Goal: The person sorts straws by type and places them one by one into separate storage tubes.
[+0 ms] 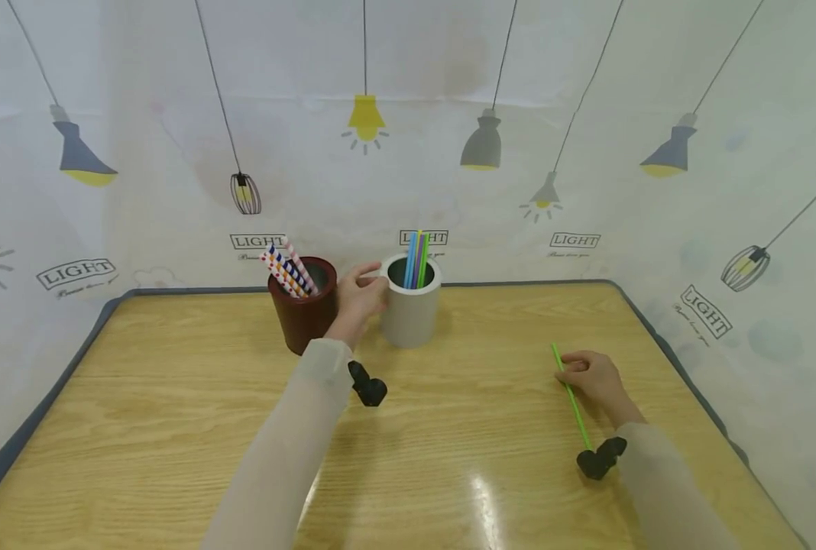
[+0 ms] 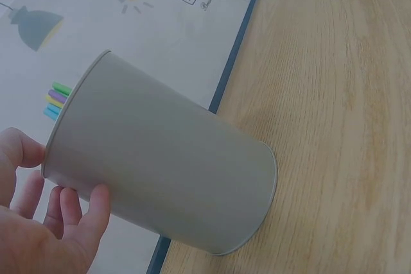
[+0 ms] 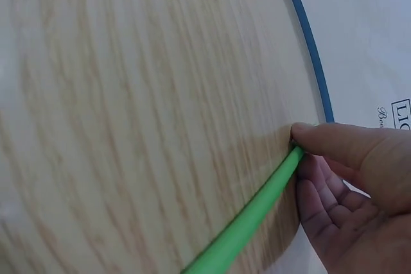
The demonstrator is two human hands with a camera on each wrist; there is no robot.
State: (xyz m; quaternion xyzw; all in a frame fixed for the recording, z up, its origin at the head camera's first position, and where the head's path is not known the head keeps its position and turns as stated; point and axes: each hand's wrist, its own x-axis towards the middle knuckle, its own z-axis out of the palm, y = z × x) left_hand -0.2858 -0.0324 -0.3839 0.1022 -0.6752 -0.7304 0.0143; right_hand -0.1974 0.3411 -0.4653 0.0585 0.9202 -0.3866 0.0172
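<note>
My left hand (image 1: 361,299) is at the left side of a white cup (image 1: 409,317), holding it by the rim with bent fingers. In the left wrist view, fingertips (image 2: 99,197) rest against the cup's outer wall. Blue, yellow, purple and green straws (image 1: 418,260) stand in that cup. To the right, my right hand (image 1: 592,382) pinches a green straw (image 1: 576,412) between thumb and fingers. The straw slants over the table, its near end passing by the wrist camera. In the right wrist view, the thumb (image 3: 321,138) presses on the straw's far part.
A dark red cup (image 1: 301,325) with several patterned paper straws (image 1: 286,271) stands just left of my left hand. The wooden table (image 1: 463,412) has a dark blue edge (image 1: 518,284), and a white cloth printed with lamps (image 1: 415,183) rises behind it.
</note>
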